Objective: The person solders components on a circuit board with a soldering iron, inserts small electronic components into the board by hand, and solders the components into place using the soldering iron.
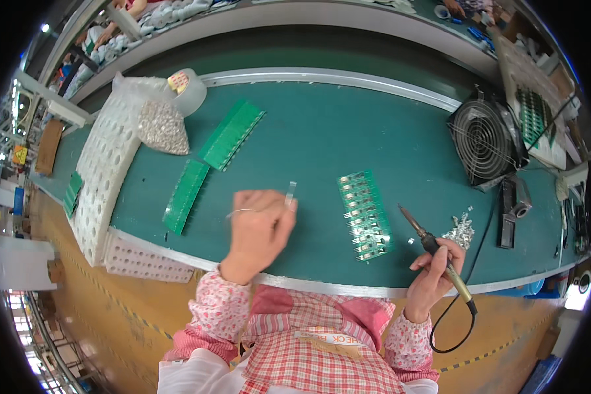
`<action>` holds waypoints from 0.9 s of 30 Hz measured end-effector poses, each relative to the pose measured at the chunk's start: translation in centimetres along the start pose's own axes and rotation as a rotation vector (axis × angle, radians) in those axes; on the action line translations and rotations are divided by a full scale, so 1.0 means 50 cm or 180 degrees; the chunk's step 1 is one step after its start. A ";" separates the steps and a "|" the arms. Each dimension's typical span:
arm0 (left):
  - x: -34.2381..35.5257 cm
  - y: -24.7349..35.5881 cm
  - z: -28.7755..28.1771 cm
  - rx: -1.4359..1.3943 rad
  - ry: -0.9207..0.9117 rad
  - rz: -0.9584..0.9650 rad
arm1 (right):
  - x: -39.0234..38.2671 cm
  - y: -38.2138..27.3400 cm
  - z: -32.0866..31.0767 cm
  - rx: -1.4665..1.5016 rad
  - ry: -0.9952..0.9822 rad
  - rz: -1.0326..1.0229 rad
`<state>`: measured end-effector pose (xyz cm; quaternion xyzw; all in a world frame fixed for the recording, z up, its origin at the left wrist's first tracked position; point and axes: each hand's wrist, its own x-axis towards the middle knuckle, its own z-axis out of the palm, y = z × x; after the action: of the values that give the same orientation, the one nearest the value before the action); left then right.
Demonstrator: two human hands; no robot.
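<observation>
My left hand [259, 220] is closed over the mat, left of the middle, with a thin silvery solder wire [241, 211] running out of it. A small clear strip [291, 190] shows at its fingertips; whether it is held or lies behind them I cannot tell. In my right hand [437, 272] is a soldering iron [429, 243], its tip pointing up and left, apart from the board. Between the hands lies a green circuit board panel [366, 217] carrying rows of small metal parts. Small silvery parts [461, 233] lie in a heap beyond my right hand.
Two green board panels [233, 134] [186, 197] lie at the left, near a bag of small pale parts [163, 125], a tape roll [190, 95] and a white holed foam tray [102, 171]. A black fan [482, 141] and an iron holder [509, 210] stand right; the iron's cord [474, 322] loops below.
</observation>
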<state>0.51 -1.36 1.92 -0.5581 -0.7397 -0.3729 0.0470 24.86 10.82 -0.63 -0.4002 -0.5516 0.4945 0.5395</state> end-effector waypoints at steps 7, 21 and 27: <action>0.032 -0.051 -0.018 -0.0582 0.0071 -0.1262 | 0.003 -0.006 0.008 -0.0119 0.0059 -0.0092; -0.069 -0.020 -0.071 -0.0622 0.0069 -0.1793 | -0.003 -0.009 0.007 0.0058 0.0030 -0.0019; -0.028 0.012 -0.009 -0.0395 -0.0561 -0.0321 | -0.009 -0.005 -0.004 0.0387 -0.0119 -0.0063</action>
<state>1.38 -2.67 1.84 -0.5527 -0.7436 -0.3694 -0.0717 25.14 10.38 -0.50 -0.3520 -0.5344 0.5291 0.5573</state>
